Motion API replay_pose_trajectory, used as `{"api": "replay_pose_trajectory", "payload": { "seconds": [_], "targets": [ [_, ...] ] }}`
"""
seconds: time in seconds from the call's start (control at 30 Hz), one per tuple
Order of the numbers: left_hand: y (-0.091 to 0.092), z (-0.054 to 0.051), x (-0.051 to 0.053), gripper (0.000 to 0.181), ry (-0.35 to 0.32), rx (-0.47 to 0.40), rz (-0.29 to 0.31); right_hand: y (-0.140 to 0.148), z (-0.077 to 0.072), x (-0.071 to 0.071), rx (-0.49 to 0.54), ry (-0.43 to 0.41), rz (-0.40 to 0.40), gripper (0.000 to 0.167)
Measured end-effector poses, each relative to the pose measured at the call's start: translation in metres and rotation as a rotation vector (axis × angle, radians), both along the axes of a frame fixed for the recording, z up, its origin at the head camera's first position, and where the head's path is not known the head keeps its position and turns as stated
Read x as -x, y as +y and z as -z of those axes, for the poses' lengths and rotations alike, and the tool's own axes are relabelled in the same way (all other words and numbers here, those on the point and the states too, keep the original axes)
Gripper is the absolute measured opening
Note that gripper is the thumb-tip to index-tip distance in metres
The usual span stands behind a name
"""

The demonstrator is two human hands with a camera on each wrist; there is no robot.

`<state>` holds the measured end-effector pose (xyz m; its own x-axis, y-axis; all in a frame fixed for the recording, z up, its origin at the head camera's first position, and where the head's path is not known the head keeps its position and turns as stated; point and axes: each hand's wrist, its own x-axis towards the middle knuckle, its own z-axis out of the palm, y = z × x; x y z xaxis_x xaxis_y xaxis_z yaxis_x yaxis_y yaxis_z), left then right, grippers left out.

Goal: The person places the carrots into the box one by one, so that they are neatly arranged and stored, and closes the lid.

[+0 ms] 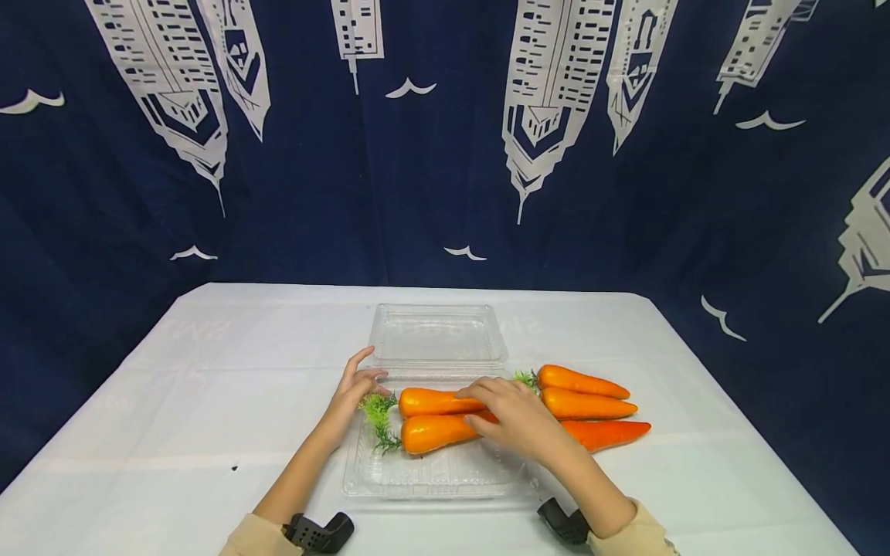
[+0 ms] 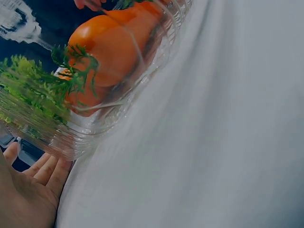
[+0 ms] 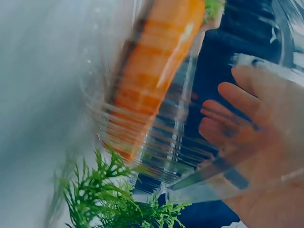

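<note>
Two orange carrots [image 1: 433, 402] with leafy green tops [image 1: 378, 417] lie side by side in the base of a clear plastic clamshell box [image 1: 431, 491]. My left hand [image 1: 348, 398] is at the box's left side by the leaves, its fingers loosely spread; the left wrist view shows the palm [image 2: 38, 194] beside the box's ribbed wall. Over the thin ends of both carrots lies my right hand [image 1: 511, 417], with relaxed fingers resting on them and hiding their tips. Through the clear plastic, the right wrist view shows one carrot [image 3: 156, 71] and the fingers apart from it.
The box's hinged lid [image 1: 438, 333] lies open behind the base. Three more carrots [image 1: 589, 403] lie on the white table [image 1: 208, 401] to the right, partly behind my right hand. A dark blue printed cloth [image 1: 431, 177] hangs beyond the table.
</note>
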<state>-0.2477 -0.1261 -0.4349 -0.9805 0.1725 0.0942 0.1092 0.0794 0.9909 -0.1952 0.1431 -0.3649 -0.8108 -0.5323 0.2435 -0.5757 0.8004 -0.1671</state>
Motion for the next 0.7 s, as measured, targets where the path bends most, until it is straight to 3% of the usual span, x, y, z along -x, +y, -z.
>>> {"api": "replay_pose_trajectory", "payload": {
  "seconds": [0.27, 0.7],
  "targets": [
    [0.0005, 0.0035, -0.0013, 0.06, -0.012, 0.002, -0.006, 0.0017, -0.0044, -0.0015, 0.056, 0.085, -0.003, 0.027],
    [-0.0003, -0.0005, -0.0008, 0.059, 0.016, -0.001, 0.013, 0.0073, -0.0052, -0.0033, 0.191, 0.234, -0.014, 0.022]
  ]
}}
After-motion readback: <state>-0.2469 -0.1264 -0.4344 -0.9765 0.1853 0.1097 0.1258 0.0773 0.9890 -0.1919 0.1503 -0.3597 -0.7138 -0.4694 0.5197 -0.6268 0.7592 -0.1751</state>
